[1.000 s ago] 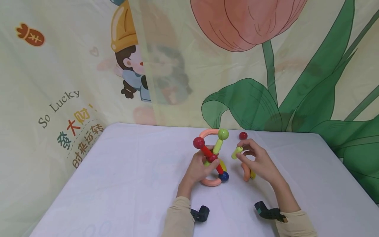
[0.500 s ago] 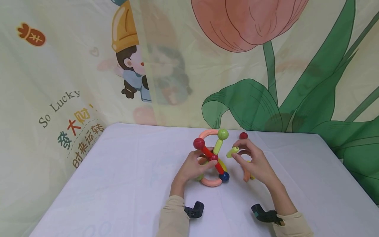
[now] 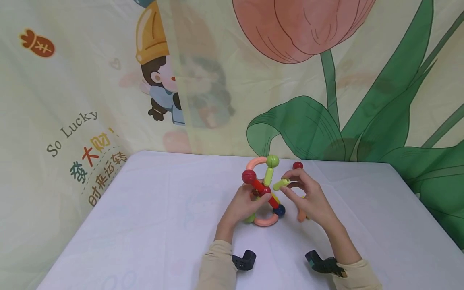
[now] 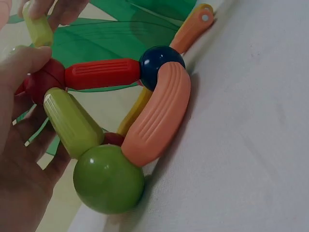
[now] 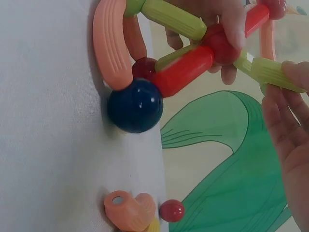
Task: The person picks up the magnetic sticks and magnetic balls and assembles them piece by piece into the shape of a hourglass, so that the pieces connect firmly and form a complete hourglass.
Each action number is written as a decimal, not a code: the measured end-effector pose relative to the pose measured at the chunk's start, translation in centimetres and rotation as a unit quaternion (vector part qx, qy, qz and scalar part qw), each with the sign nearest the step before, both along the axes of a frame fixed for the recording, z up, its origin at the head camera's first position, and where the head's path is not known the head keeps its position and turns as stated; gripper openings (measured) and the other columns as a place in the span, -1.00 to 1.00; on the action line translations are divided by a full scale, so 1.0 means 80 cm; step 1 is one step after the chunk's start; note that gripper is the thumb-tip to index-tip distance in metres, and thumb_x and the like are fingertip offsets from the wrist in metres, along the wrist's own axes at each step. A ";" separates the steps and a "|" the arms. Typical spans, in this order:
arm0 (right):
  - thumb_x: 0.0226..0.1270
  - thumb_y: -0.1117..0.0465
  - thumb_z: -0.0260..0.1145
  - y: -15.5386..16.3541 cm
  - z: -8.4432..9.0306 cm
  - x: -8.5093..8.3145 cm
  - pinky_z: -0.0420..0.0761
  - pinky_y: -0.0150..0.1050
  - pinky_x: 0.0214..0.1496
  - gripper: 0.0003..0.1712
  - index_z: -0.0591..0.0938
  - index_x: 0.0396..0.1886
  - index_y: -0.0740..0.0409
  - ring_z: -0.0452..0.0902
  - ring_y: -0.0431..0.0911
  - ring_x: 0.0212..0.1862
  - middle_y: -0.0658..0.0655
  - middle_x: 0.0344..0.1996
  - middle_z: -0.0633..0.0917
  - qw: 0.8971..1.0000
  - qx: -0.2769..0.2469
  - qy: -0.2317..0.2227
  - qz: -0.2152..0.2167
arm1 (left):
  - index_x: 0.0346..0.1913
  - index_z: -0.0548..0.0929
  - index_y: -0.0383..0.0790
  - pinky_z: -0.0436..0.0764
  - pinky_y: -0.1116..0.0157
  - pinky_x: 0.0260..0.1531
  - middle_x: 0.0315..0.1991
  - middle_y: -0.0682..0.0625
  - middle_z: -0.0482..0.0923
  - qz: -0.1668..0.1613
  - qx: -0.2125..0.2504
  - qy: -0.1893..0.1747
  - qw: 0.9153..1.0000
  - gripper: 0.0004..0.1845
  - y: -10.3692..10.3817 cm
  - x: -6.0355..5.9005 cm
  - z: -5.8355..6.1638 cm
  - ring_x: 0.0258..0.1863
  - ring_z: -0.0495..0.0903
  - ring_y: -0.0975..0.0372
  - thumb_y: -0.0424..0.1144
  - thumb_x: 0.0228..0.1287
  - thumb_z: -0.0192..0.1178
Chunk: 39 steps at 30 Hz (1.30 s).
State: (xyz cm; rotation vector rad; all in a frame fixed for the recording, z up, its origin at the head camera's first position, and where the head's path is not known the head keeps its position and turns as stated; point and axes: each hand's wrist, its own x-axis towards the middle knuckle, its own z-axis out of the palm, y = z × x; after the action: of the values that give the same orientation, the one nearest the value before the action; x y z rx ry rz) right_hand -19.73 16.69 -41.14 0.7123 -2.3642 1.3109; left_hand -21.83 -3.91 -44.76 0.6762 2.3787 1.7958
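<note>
My left hand [image 3: 241, 205] grips a structure of magnetic balls and rods at its central red ball [image 5: 219, 44], thumb lying across the ball. From there run red rods [image 4: 101, 74] and light green rods [image 4: 72, 121]. Below, a salmon curved rod [image 4: 161, 116] joins a green ball [image 4: 109, 179] to a dark blue ball [image 5: 136, 106], low by the tabletop. A second green ball [image 3: 272, 161] tops the structure. Between thumb and fingers, my right hand [image 3: 309, 197] pinches a loose light green rod [image 3: 281, 184], its far end pointing at the structure's right side.
On the white-covered table [image 3: 145, 225], a salmon curved rod [image 5: 128, 212] and a yellow piece lie under the right hand. A loose red ball [image 3: 297, 165] sits behind that hand. A printed cloth [image 3: 217, 80] hangs along the back edge.
The right hand has moved left with the light green rod, bringing it close to the structure and tilting it flatter. The left hand has shifted its hold, and the structure has moved slightly right.
</note>
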 end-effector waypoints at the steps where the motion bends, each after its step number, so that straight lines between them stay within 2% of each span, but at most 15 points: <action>1: 0.08 0.39 0.41 0.000 0.000 0.000 0.54 -0.53 -0.05 -0.56 0.48 -0.04 0.14 0.53 -0.31 -0.05 -0.01 -0.15 0.56 1.000 0.001 0.000 0.001 | 0.30 0.20 0.19 0.57 0.22 -0.09 -0.06 0.09 0.60 0.002 0.001 0.001 1.000 -0.34 0.000 0.000 0.000 -0.15 0.58 0.21 -0.05 0.18 0.28; 4: 0.08 0.39 0.41 -0.002 0.000 0.000 0.55 -0.51 -0.05 -0.56 0.48 -0.04 0.14 0.53 -0.29 -0.05 -0.01 -0.15 0.57 1.000 -0.003 -0.002 0.004 | 0.34 0.08 0.30 0.56 0.22 -0.09 -0.08 0.12 0.60 0.012 0.003 -0.004 1.000 -0.20 0.001 0.002 -0.001 -0.13 0.58 0.19 -0.02 0.13 0.33; 8: 0.06 0.41 0.41 -0.008 0.002 0.003 0.56 -0.50 -0.05 -0.55 0.49 -0.04 0.16 0.53 -0.29 -0.05 0.02 -0.16 0.58 1.000 -0.003 -0.004 0.007 | 0.32 0.14 0.26 0.55 0.25 -0.11 -0.12 0.12 0.60 0.024 -0.002 -0.009 1.000 -0.21 0.002 0.001 -0.001 -0.13 0.58 0.18 0.00 0.08 0.36; 13: 0.01 0.47 0.42 -0.013 0.000 0.002 0.55 -0.52 -0.06 -0.53 0.50 -0.05 0.23 0.55 -0.23 -0.07 0.08 -0.17 0.58 1.000 0.013 -0.004 -0.013 | 0.29 0.20 0.22 0.56 0.28 -0.11 -0.13 0.12 0.59 0.034 -0.005 -0.020 0.999 -0.24 0.004 0.001 -0.001 -0.11 0.58 0.19 0.01 0.06 0.37; 19: 0.01 0.44 0.43 -0.015 -0.001 0.003 0.56 -0.51 -0.06 -0.51 0.49 -0.03 0.19 0.55 -0.28 -0.06 0.03 -0.16 0.59 1.000 0.016 -0.009 -0.022 | 0.29 0.20 0.23 0.56 0.28 -0.10 -0.11 0.13 0.59 0.039 -0.013 -0.025 0.999 -0.24 0.005 0.001 -0.001 -0.09 0.57 0.20 0.04 0.06 0.37; 24: 0.02 0.43 0.43 -0.017 -0.002 0.003 0.56 -0.50 -0.05 -0.49 0.49 0.00 0.13 0.53 -0.31 -0.05 0.00 -0.14 0.59 1.000 0.001 -0.003 -0.009 | 0.28 0.19 0.23 0.57 0.27 -0.09 -0.11 0.13 0.58 0.025 -0.006 -0.020 0.999 -0.27 0.005 0.000 -0.001 -0.11 0.58 0.23 0.02 0.09 0.35; 28: 0.02 0.44 0.43 -0.018 -0.004 0.002 0.56 -0.51 -0.06 -0.48 0.49 0.00 0.14 0.53 -0.31 -0.04 0.01 -0.13 0.59 1.000 -0.005 0.000 -0.003 | 0.31 0.13 0.11 0.58 0.30 -0.08 -0.12 0.10 0.54 0.004 -0.011 0.009 1.000 -0.28 0.007 0.000 0.000 -0.15 0.58 0.28 -0.05 0.17 0.30; 33: 0.05 0.39 0.43 -0.017 -0.004 0.002 0.57 -0.49 -0.05 -0.49 0.47 0.02 0.12 0.52 -0.33 -0.03 0.00 -0.12 0.59 1.000 0.000 -0.006 -0.009 | 0.23 0.19 0.04 0.58 0.35 -0.14 -0.19 0.07 0.49 0.002 -0.020 0.040 0.999 -0.38 0.012 -0.002 0.000 -0.21 0.56 0.31 -0.11 0.19 0.28; 39: 0.06 0.37 0.43 -0.015 -0.005 0.003 0.57 -0.47 -0.07 -0.45 0.45 0.06 0.13 0.50 -0.33 -0.03 0.02 -0.07 0.58 1.000 0.004 -0.011 -0.006 | 0.14 0.30 0.07 0.57 0.34 -0.07 -0.16 0.11 0.53 -0.002 -0.023 0.021 1.000 -0.52 0.014 0.000 -0.002 -0.16 0.58 0.33 -0.07 0.22 0.25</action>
State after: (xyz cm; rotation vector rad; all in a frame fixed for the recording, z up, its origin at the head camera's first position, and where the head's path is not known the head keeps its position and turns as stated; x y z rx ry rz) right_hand -19.48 15.51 -41.51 0.6885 -2.3892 1.3118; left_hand -21.85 -2.82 -44.91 0.7205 2.4346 1.7361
